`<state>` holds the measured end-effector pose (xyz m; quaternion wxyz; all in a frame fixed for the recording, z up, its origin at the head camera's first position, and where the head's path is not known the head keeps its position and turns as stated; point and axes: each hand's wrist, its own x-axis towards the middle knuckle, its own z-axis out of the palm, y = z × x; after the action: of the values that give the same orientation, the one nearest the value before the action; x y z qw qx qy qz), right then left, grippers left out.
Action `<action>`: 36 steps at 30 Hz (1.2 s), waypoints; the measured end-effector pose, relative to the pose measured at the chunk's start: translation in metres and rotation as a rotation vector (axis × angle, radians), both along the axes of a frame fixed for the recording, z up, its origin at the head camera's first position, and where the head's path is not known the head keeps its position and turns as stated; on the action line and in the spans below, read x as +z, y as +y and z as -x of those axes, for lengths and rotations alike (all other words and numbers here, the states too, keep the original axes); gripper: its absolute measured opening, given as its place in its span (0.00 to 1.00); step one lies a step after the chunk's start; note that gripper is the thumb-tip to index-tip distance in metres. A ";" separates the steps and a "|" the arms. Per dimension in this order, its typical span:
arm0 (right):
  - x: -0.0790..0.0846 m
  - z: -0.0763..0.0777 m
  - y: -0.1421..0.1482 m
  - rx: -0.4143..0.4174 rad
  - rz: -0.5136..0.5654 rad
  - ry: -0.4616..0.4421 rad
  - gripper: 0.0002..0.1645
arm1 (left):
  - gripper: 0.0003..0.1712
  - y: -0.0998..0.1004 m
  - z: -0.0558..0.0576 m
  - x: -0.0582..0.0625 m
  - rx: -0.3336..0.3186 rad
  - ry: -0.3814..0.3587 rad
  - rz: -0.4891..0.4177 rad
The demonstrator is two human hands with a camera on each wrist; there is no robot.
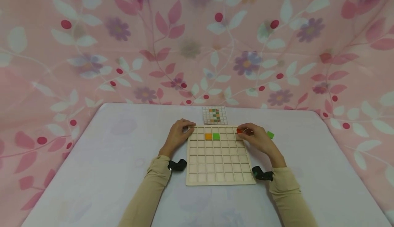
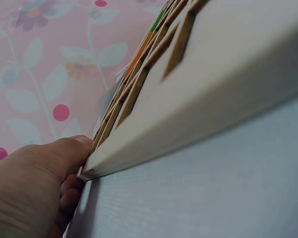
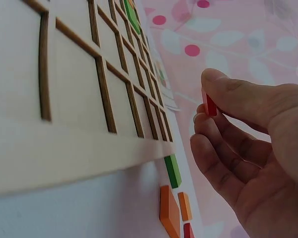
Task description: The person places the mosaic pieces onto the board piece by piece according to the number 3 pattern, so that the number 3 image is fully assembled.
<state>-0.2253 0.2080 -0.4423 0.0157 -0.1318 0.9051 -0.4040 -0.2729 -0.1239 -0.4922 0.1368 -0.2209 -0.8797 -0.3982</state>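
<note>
Two hands: left hand [image 1: 177, 136] holds the grid board [image 1: 219, 159] at 11 o'clock; right hand [image 1: 258, 139] pinches a red tile [image 3: 210, 105] between thumb and fingers near 1 o'clock.
Right wrist view: loose green tile [image 3: 173, 171], two orange tiles [image 3: 170, 210] and a cut-off red piece [image 3: 188, 231] toward 5 o'clock; head view, only the green.
Pattern card [image 1: 214, 115]: 12 o'clock, whole only in head view.
Hard to make out: lower left fingertips.

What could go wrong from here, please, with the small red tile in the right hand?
The small red tile could slip, as the right hand merely pinches it. The pale wooden grid board could shift if the left hand, at the far left corner, pushes.
</note>
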 end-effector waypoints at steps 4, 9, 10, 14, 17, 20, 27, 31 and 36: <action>0.001 0.001 -0.002 0.028 0.006 -0.003 0.20 | 0.10 0.002 0.002 0.000 -0.008 0.008 0.006; -0.001 0.005 -0.008 0.065 0.010 0.008 0.19 | 0.10 0.001 0.001 0.002 0.003 0.001 -0.003; -0.001 0.006 -0.009 0.063 0.007 0.002 0.18 | 0.10 0.001 0.001 0.002 0.005 -0.002 -0.001; -0.004 0.006 -0.012 0.067 -0.003 -0.040 0.19 | 0.10 0.000 -0.001 0.001 0.009 -0.014 0.009; -0.005 0.006 -0.014 0.066 -0.019 -0.051 0.19 | 0.10 0.000 -0.002 0.000 0.007 -0.017 0.013; -0.004 0.007 -0.017 0.073 -0.002 -0.054 0.19 | 0.10 0.001 0.000 0.000 0.011 -0.016 0.017; -0.004 0.011 -0.027 0.100 -0.013 -0.059 0.16 | 0.10 0.002 0.001 0.001 0.022 -0.036 0.013; -0.004 0.010 -0.032 0.115 -0.029 -0.066 0.14 | 0.10 0.001 0.000 0.001 0.012 -0.036 0.010; -0.002 0.010 -0.035 0.128 -0.046 -0.062 0.13 | 0.10 0.001 0.001 0.000 0.005 -0.030 0.010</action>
<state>-0.2350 0.1730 -0.4447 0.0724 -0.1765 0.9029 -0.3853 -0.2737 -0.1229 -0.4922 0.1235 -0.2135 -0.8842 -0.3967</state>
